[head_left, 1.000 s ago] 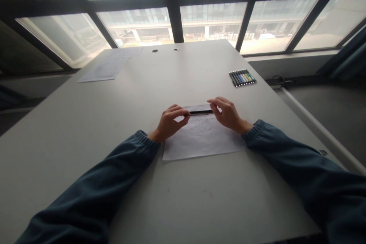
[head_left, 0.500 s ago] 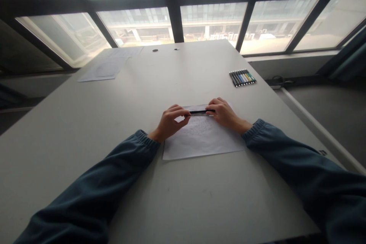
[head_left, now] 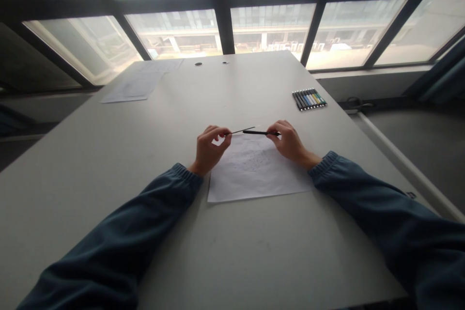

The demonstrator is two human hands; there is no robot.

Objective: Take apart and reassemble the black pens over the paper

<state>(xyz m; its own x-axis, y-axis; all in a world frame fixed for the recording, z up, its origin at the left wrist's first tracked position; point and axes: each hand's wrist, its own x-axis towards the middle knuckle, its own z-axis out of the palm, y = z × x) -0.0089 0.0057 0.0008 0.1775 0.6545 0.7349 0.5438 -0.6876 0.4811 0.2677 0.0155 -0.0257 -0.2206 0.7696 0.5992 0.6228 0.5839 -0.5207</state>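
Note:
A white sheet of paper [head_left: 254,174] with a faint pencil drawing lies on the grey table [head_left: 109,164] in front of me. Both hands hover over its far edge. My left hand [head_left: 209,147] is closed, pinching a thin dark sliver [head_left: 240,131] that points right. My right hand [head_left: 288,140] is closed too, pinching a slim black pen-like stick [head_left: 258,132] that points left. The two dark pieces nearly meet tip to tip between the hands, a little above the paper.
A row of several coloured markers [head_left: 309,99] lies at the table's right edge. More paper sheets [head_left: 140,85] lie at the far left corner. Two small round holes [head_left: 198,64] sit near the far edge, below large windows.
The single dark object held flat between both hands has come apart into two thin pieces. Both hands have risen slightly and moved a little away from me.

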